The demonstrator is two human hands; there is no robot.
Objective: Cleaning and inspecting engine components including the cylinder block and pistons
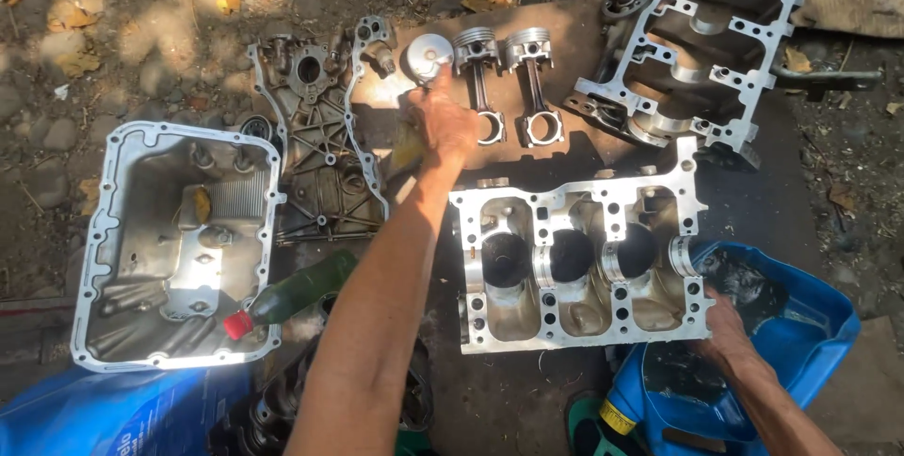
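Three pistons (476, 79) lay in a row on the board (574, 23); the left hand (441, 122) grasped the leftmost by its crown. Below, the right hand (720, 329) rested with loose fingers on the block (579, 263), at the blue tub (810, 310). Left of the arm lay a cover (315, 136), bottle (292, 294) and pan (174, 239).

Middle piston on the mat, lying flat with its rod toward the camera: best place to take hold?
Grip the middle piston by its thin rod, from above, fingers on both sides. It lies flat with gaps beside it. The left hand is nearest.
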